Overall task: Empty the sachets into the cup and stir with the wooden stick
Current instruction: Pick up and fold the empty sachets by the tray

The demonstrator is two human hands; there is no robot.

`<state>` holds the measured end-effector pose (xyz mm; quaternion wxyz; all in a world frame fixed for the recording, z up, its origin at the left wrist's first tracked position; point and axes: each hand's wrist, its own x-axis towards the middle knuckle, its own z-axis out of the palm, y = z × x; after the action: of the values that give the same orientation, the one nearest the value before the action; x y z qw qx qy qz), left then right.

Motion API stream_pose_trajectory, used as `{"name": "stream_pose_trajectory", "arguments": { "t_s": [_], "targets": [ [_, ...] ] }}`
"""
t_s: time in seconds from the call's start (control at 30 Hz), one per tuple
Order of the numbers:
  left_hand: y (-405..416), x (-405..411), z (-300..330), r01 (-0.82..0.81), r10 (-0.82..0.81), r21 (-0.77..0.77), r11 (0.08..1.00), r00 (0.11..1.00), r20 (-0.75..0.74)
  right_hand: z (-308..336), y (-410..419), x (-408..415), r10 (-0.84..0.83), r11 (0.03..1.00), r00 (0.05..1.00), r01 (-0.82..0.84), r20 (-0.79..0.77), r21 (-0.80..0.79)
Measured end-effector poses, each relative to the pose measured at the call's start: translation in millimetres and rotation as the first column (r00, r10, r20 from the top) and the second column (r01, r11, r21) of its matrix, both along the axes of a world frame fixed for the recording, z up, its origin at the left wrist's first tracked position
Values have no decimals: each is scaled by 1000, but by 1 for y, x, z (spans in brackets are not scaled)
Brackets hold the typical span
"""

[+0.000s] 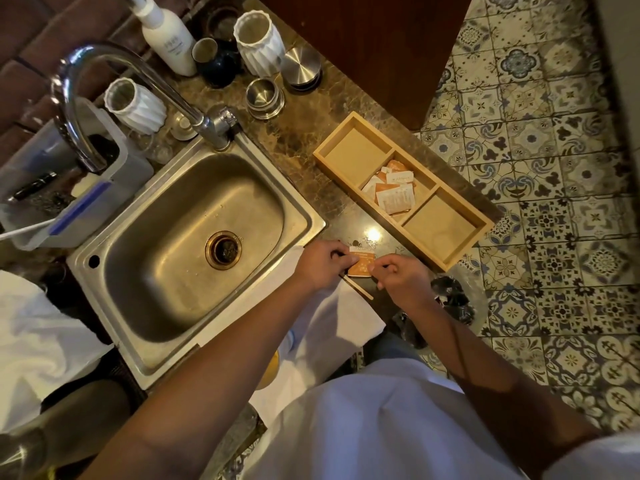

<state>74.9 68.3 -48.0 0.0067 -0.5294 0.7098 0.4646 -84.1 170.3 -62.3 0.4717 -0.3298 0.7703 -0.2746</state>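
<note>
An orange and white sachet [361, 260] is pinched between my left hand [320, 263] on its left edge and my right hand [401, 277] on its right edge, above the counter beside the sink. Just below the sachet a wooden stick [360, 289] lies slanted across a white cloth [349, 313]. Several more sachets [393, 190] lie in the middle compartment of a wooden tray [450, 261] to the right. No cup for the task can be made out near my hands.
A steel sink [166, 244] with a curved tap [104, 64] fills the left. White ribbed vases [258, 43], a lotion bottle [169, 36] and metal cups [263, 95] stand at the back. The counter edge drops to patterned floor tiles [554, 237] on the right.
</note>
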Motion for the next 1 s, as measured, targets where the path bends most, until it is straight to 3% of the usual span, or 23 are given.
{"name": "stream_pose_trajectory", "arguments": {
  "t_s": [0.33,0.57,0.77,1.0],
  "targets": [
    [3,3,1,-33,33,21,999,999,1,8,-3,6,-16,1000,999,17,27,-11],
    [7,11,6,-92,93,58,994,996,-5,14,-7,1,59,998,998,-59,19,37],
    [8,26,-1,-148,148,59,987,989,10,4,-11,-5,143,988,954,-122,-262,93],
    [9,36,-1,-179,179,56,982,984,12,3,-19,5,292,956,801,-257,-522,141]
  ]
}}
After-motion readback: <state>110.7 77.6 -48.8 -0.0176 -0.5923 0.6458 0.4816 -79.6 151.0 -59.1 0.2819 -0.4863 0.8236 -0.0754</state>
